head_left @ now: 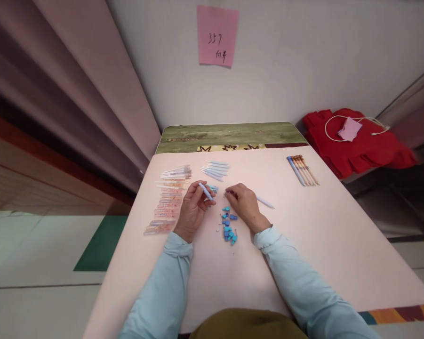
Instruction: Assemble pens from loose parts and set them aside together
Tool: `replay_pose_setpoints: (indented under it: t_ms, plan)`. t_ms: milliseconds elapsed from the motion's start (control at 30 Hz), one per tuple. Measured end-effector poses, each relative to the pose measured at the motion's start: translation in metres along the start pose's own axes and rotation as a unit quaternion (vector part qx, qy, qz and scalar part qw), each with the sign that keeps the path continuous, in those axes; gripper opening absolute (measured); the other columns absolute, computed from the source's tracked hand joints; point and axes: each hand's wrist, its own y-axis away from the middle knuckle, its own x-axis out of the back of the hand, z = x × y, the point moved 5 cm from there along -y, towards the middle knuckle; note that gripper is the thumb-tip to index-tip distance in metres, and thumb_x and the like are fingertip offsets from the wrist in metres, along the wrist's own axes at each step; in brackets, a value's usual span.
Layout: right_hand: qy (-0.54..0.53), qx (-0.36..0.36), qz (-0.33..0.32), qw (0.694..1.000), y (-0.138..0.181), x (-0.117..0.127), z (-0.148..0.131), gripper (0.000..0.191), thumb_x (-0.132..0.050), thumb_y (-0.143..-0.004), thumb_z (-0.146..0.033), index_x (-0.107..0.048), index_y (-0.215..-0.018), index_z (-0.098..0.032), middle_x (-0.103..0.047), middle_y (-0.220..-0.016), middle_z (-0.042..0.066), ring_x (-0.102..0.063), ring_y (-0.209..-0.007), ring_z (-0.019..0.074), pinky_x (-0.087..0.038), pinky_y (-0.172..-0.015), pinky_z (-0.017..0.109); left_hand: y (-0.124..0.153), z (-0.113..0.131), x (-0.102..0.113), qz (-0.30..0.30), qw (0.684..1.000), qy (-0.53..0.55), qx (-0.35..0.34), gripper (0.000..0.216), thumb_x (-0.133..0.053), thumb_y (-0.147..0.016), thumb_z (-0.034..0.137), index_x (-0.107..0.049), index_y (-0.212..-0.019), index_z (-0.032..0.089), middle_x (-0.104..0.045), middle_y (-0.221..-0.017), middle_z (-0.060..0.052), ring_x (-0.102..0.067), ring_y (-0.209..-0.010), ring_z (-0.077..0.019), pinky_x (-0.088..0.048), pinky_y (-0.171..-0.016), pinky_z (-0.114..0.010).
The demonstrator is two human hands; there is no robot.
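Observation:
Between the thumb and fingers of my left hand (194, 209) is a light blue pen barrel (206, 191), held at a slant. My right hand (245, 202) is pinched above the table to the right of it; a small piece shows at its fingertips, too small to name. Below and between the hands lies a loose pile of small blue and turquoise caps (228, 230), with tiny bits scattered about. A pale pen (266, 202) lies just right of my right hand. Several light blue pen barrels (215, 169) are lined up beyond my left hand.
On the left lie rows of pink and clear pen parts (167, 202). A row of assembled pens (302, 170), one blue and several brown-topped, is at the right. A red cloth (356, 146) with a white cable sits past the table's right edge. Pale cloth (324, 245) covers the table.

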Motion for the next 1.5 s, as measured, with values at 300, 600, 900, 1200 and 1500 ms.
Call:
replay_pose_setpoints:
  t_ms: [300,600,900,1200,1500]
  plan:
    - [-0.448,-0.215,0.032,0.867,0.0,0.012,0.012,0.032,-0.076,-0.07,-0.042,-0.07,-0.091,-0.017,-0.073,-0.079,0.004,-0.068,-0.068,0.0163,-0.055,-0.063,0.028,-0.001,-0.009,0.002,0.014,0.999,-0.045,0.018,0.028,-0.075,-0.08,0.034,-0.07,-0.101,0.017,-0.07,-0.091,-0.007,-0.066,-0.075,-0.0152,-0.056,-0.057,-0.025]
    - [-0.546,-0.233,-0.033,0.804,0.002,0.012,-0.001,0.037,-0.08,-0.068,-0.036,-0.071,-0.1,-0.019,-0.071,-0.077,-0.001,-0.065,-0.068,0.0102,-0.055,-0.069,0.024,0.001,-0.012,-0.002,0.003,0.998,-0.053,0.032,0.025,-0.076,-0.078,0.032,-0.073,-0.096,0.015,-0.071,-0.088,-0.008,-0.066,-0.074,-0.016,-0.055,-0.056,-0.026]
    - [-0.58,-0.233,-0.083,0.776,0.004,0.007,-0.008,0.027,-0.082,-0.069,-0.034,-0.071,-0.089,-0.019,-0.071,-0.078,0.0,-0.067,-0.069,0.0114,-0.057,-0.069,0.024,0.003,-0.016,-0.005,-0.008,0.996,-0.071,0.053,0.028,-0.078,-0.075,0.029,-0.074,-0.098,0.014,-0.073,-0.086,-0.009,-0.067,-0.076,-0.0173,-0.054,-0.056,-0.026]
    - [-0.657,-0.244,-0.166,0.694,0.008,-0.002,-0.013,0.027,-0.083,-0.074,-0.027,-0.073,-0.097,-0.017,-0.073,-0.076,0.001,-0.067,-0.065,0.0079,-0.057,-0.066,0.016,0.008,-0.019,-0.009,-0.031,0.992,-0.082,0.089,0.024,-0.083,-0.069,0.026,-0.075,-0.088,0.013,-0.075,-0.086,-0.009,-0.069,-0.069,-0.0188,-0.057,-0.056,-0.029]
    - [-0.553,-0.157,-0.117,0.81,0.003,0.015,-0.024,0.029,-0.079,-0.077,-0.035,-0.074,-0.101,-0.02,-0.074,-0.079,0.001,-0.067,-0.071,0.0121,-0.055,-0.071,0.026,0.007,-0.019,-0.007,-0.047,0.989,-0.119,0.077,0.02,-0.08,-0.072,0.026,-0.075,-0.088,0.015,-0.074,-0.079,-0.005,-0.066,-0.063,-0.0157,-0.055,-0.059,-0.028]
